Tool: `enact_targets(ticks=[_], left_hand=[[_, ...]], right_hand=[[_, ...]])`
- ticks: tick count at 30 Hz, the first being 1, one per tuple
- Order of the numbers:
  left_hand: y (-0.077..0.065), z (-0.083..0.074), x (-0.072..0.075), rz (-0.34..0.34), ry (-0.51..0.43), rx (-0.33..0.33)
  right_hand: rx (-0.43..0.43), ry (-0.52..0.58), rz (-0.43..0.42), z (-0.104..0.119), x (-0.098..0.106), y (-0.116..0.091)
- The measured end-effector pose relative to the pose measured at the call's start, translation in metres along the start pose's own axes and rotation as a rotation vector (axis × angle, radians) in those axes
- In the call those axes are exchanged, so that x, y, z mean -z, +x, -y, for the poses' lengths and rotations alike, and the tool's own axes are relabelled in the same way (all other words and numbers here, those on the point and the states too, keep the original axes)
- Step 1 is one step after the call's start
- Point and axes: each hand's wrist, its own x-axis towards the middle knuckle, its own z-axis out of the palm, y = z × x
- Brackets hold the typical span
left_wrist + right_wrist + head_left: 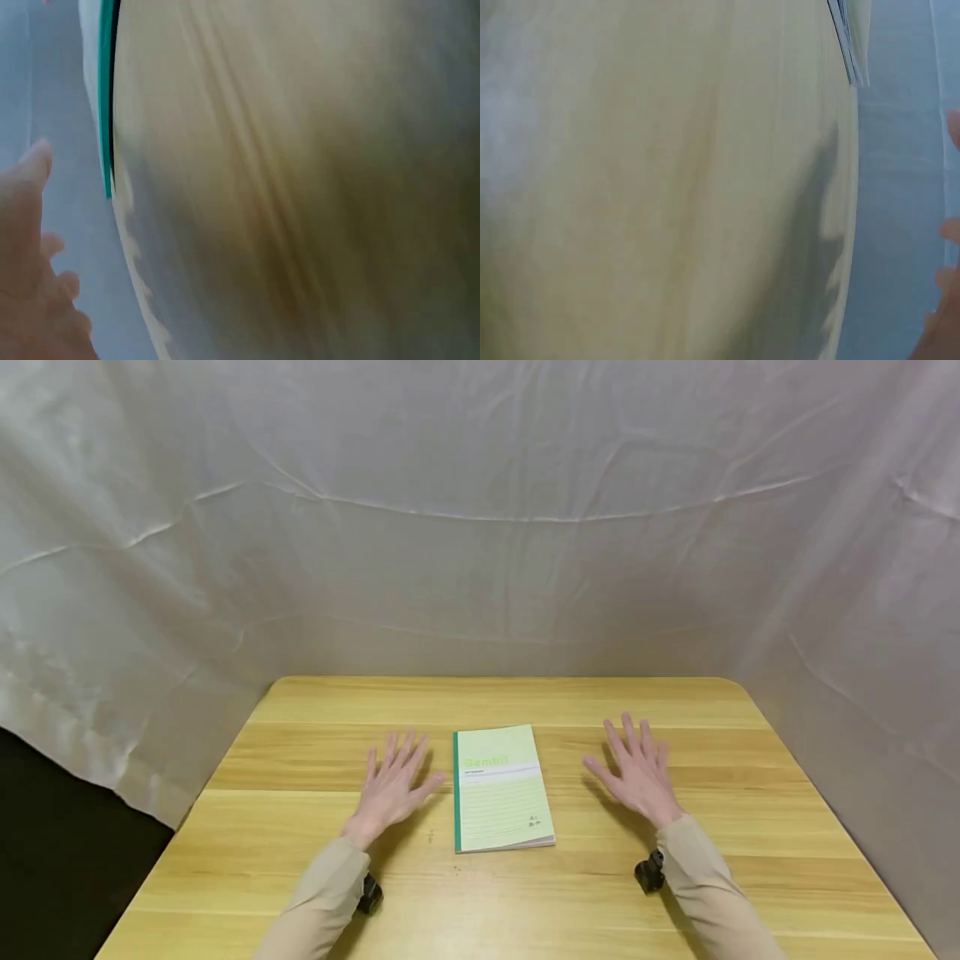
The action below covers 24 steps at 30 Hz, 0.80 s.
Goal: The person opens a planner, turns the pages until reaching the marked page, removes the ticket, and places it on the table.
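Observation:
A pale green notebook [498, 810] with a dark green spine lies closed on the wooden table, its lower right corner slightly lifted. To its left, my left hand [390, 793] is spread with straight fingers, thumb pointing toward the spine but apart from it. My right hand [637, 781] is likewise spread, some way right of the notebook, holding nothing. In the left wrist view the green spine [106, 97] shows beyond the left hand [34, 277]. The right wrist view catches the notebook's page edges [844, 37] at the top and part of the right hand [949, 300].
The wooden table [600, 902] has rounded far corners. Grey-white sheeting [510, 568] hangs behind it and along both sides. A dark area [67, 843] lies past the table's left edge. Each wrist carries a small black camera [649, 871].

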Motion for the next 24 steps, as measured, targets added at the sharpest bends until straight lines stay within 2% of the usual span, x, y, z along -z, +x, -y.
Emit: enact_targets(ticks=[6,12,17,24], left_hand=[[0.005,-0.009,-0.006,0.132,-0.057,-0.165],[0.010,-0.014,-0.009,0.270,-0.129,-0.282],[0.011,-0.014,-0.010,0.367,-0.157,-0.341],[0.011,-0.018,-0.011,0.433,-0.152,-0.366]], right_hand=[[0.097,0.077,0.042,0.004,-0.004,0.004],[0.165,0.113,0.068,0.005,-0.007,0.009],[0.198,0.140,0.090,0.004,-0.009,0.010],[0.212,0.187,0.116,0.002,-0.010,0.010]])
